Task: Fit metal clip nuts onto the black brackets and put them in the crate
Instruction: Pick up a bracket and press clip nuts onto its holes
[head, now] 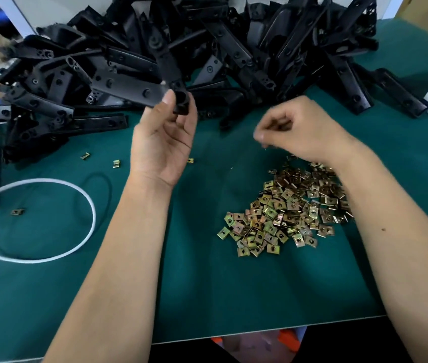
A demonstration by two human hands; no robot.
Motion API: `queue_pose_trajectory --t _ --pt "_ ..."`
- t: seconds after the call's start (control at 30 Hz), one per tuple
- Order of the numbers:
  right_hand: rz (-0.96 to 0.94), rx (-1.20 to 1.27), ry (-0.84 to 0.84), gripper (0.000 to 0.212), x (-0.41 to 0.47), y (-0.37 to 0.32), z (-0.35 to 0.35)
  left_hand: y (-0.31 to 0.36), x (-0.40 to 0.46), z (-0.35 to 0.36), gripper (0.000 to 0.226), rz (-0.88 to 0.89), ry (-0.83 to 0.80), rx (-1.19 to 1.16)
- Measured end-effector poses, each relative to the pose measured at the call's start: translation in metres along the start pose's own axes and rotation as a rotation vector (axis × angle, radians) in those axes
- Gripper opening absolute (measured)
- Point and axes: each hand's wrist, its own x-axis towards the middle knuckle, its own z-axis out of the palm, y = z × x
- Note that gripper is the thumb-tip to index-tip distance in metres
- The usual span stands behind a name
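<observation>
My left hand (pixel 164 137) is raised palm-up above the green mat (pixel 207 284), thumb and fingertips pinching the lower end of a black bracket (pixel 171 72) that stands up and away from my palm. Behind that grip, across the far side of the mat, lies the big heap of brackets (pixel 234 48), close past the held one. My right hand (pixel 299 129) hangs beside the left, fingers curled in toward the thumb; it is blurred, so I cannot tell whether a clip nut sits between the fingertips. Just below and toward me from that hand spreads the pile of clip nuts (pixel 286 210), partly under my right wrist. A few loose nuts (pixel 116 163) lie left of my left wrist, and farther left a white cable (pixel 50 221) loops on the mat.
</observation>
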Motion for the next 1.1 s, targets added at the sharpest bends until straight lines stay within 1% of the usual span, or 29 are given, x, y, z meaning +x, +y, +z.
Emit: queue_pose_trajectory --t 0.03,0.07,0.13,0.2,0.27,0.33,0.37,0.4,0.5,0.53,0.6,0.67,0.7,0.73,0.77,0.8,0.83,0.93,0.97,1.03,1.1 --pt "-0.002 -0.148 -0.046 0.005 0.0 0.005 -0.006 -0.004 0.001 -0.002 0.015 -0.021 0.012 0.028" --pt "0.007 -0.219 -0.115 0.008 -0.002 0.008 -0.012 -0.009 0.002 -0.003 0.02 -0.044 0.024 0.06" --pt "0.051 -0.218 -0.27 0.011 -0.005 0.01 -0.02 -0.018 0.005 -0.007 0.017 -0.08 0.039 0.149" --pt "0.073 -0.229 -0.367 0.011 -0.007 0.009 -0.021 -0.024 0.007 -0.009 0.012 -0.105 0.041 0.271" --pt "0.063 -0.265 -0.39 0.01 -0.006 0.008 -0.018 -0.03 0.009 -0.01 0.019 -0.124 0.061 0.464" --pt "0.049 -0.295 -0.392 0.011 -0.004 0.006 -0.013 -0.037 0.011 -0.01 0.037 -0.104 0.154 0.633" --pt "0.046 -0.303 -0.394 0.011 -0.003 0.005 -0.011 -0.039 0.012 -0.009 0.045 -0.08 0.225 0.655" --pt "0.041 -0.312 -0.4 0.012 -0.003 0.004 -0.01 -0.04 0.012 -0.008 0.048 -0.041 0.309 0.642" --pt "0.017 -0.312 -0.39 0.014 -0.002 0.001 -0.005 -0.031 0.017 -0.011 0.038 0.157 0.591 0.55" --pt "0.008 -0.302 -0.358 0.015 -0.001 0.001 -0.004 -0.025 0.019 -0.016 0.04 0.253 0.689 0.556" --pt "-0.009 -0.291 -0.281 0.015 0.001 0.002 -0.004 -0.009 0.022 -0.03 0.045 0.488 0.863 0.658" --pt "-0.012 -0.257 -0.223 0.013 0.003 0.003 -0.002 0.006 0.021 -0.039 0.048 0.714 0.966 0.725" --pt "-0.007 -0.2 -0.193 0.012 0.003 0.003 0.0 0.01 0.021 -0.039 0.05 0.787 0.975 0.723" --pt "-0.004 -0.121 -0.157 0.01 0.004 0.003 0.003 0.012 0.021 -0.038 0.052 0.819 0.947 0.714" --pt "-0.006 -0.038 -0.112 0.009 0.004 0.003 0.007 0.009 0.022 -0.035 0.053 0.816 0.871 0.712" --pt "-0.014 0.03 -0.063 0.008 0.004 0.001 0.011 0.003 0.022 -0.031 0.051 0.767 0.757 0.728" --pt "-0.023 0.081 -0.018 0.007 0.004 0.0 0.016 -0.005 0.022 -0.026 0.05 0.662 0.63 0.764" --pt "-0.001 0.252 0.081 0.007 0.005 -0.005 0.034 -0.034 0.012 -0.009 0.052 0.212 0.251 0.809" --pt "0.024 0.328 0.11 0.008 0.005 -0.005 0.038 -0.04 0.008 -0.005 0.053 0.108 0.163 0.8" --pt "0.089 0.505 0.147 0.01 0.006 -0.007 0.042 -0.047 0.004 -0.003 0.051 0.019 0.106 0.78" --pt "0.15 0.687 0.152 0.012 0.005 -0.008 0.042 -0.043 0.004 -0.005 0.048 0.0 0.101 0.733"
